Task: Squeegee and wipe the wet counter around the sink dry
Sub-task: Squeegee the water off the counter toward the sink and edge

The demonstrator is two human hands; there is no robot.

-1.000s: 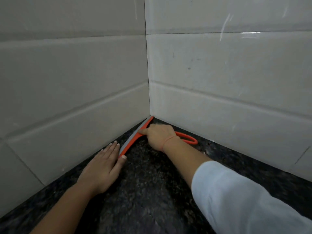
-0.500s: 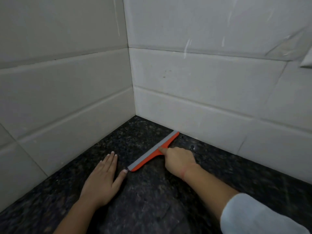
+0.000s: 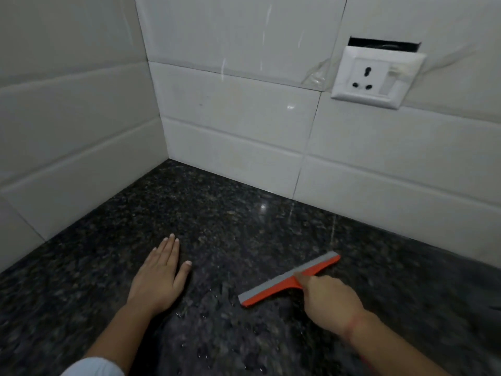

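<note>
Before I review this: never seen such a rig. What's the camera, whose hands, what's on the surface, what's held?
There is no machine here: a person works with bare hands. Every picture comes from one wide-angle camera worn on the person's head, looking forward and down.

The surface is a dark speckled counter in a corner of white tiled walls, with a wall socket on the back wall. Water droplets lie on the counter near the person.

The left hand rests flat on the counter, fingers straight, holding nothing. The right hand grips an orange squeegee with a grey blade, set across the counter.
</note>
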